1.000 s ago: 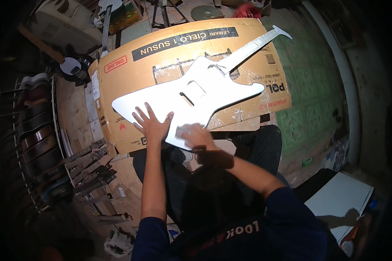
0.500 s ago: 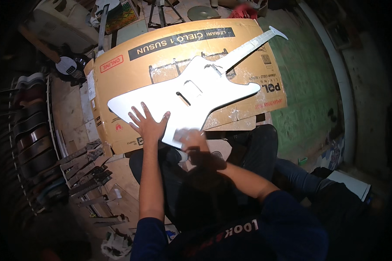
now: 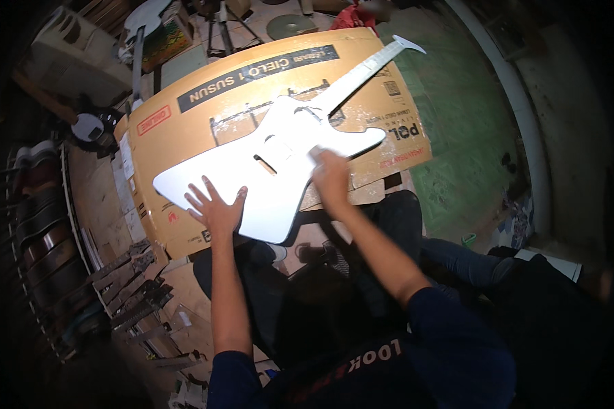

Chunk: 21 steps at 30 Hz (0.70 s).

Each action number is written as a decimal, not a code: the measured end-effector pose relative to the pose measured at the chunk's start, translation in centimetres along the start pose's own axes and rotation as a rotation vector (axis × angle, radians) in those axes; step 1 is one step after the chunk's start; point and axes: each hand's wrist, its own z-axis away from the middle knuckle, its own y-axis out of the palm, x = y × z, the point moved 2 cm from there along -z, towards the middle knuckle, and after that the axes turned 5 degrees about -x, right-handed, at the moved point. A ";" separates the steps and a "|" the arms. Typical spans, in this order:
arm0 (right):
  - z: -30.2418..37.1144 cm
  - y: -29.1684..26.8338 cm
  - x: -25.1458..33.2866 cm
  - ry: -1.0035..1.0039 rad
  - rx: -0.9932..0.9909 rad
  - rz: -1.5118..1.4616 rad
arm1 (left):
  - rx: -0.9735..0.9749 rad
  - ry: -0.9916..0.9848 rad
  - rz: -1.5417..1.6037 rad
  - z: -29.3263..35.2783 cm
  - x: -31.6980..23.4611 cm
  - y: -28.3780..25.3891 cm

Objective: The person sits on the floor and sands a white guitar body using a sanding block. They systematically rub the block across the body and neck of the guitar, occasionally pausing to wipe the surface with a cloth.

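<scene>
A white, angular electric guitar body (image 3: 215, 165) with its neck (image 3: 361, 71) attached lies on a flat cardboard sheet (image 3: 150, 151). The neck points to the far right, and the body has a dark slot and cut-out cavities. My left hand (image 3: 218, 211) rests flat on the lower left part of the body, fingers spread. On the right edge of the body, near the lower horn, my right hand (image 3: 332, 178) is closed, with its fingertips against the white surface. A small greyish piece (image 3: 315, 154) shows at those fingertips, too blurred to name.
Left stands a rack of dark, curved pieces (image 3: 48, 211), with several clamp-like tools (image 3: 136, 276) nearer me. Another guitar (image 3: 89, 127) lies at the far left. Green floor (image 3: 450, 136) runs along the right. Another person's jeans-covered leg (image 3: 457, 262) is at my right.
My right hand has moved up and away from the body's near lower tip to its right edge. My left hand stays spread on the guitar. The whole view has shifted slightly.
</scene>
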 end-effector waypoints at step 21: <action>3.2 1.4 2.3 -0.120 0.206 -0.024 | 0.025 -0.020 -0.078 -0.1 0.0 0.1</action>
